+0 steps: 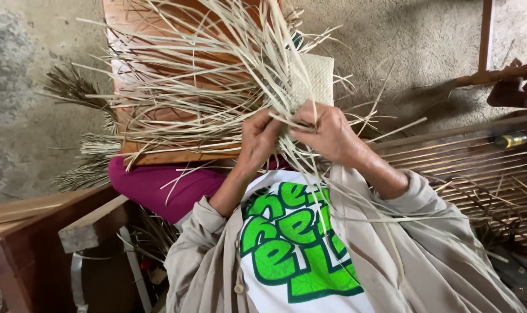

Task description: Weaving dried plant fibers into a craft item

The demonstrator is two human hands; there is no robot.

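Up close, both hands work at the edge of a small woven mat [313,78], pale and tight-plaited, which lies over the near edge of a wooden board [159,153] resting on the lap. The left hand [257,139] is closed around a bunch of loose straw strips [194,98], pinning them flat so they do not spring apart. The right hand [330,136] pinches a single strip between thumb and fingers just beside the mat's edge. Unwoven ends fan out to the left across the board and hang down over the white shirt [298,249]. A darker bundle of strips [72,87] lies on the floor [20,116], well apart.
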